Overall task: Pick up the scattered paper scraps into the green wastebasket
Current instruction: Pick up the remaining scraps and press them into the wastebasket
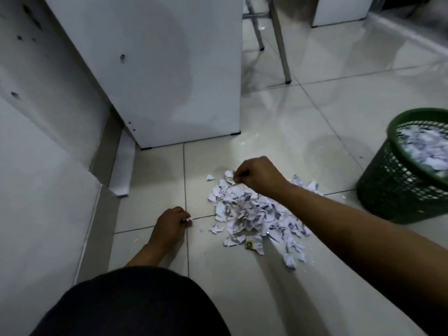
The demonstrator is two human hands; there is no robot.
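A heap of torn white paper scraps [252, 214] lies on the tiled floor in the middle of the view. My right hand [257, 174] reaches over the heap's far edge and pinches a scrap there with curled fingers. Left of the heap, my left hand [171, 224] is down at the floor with a small scrap pinched at its fingertips. The green wastebasket [397, 190] stands at the right edge, apart from the heap, partly filled with white scraps. One scrap [210, 177] lies alone just left of my right hand.
A white cabinet [169, 69] stands behind the heap, and a white wall panel [36, 166] runs along the left. Metal chair legs [282, 44] stand at the back right. My dark-clothed knee [131, 304] fills the bottom left. Tiny paper bits dot the floor.
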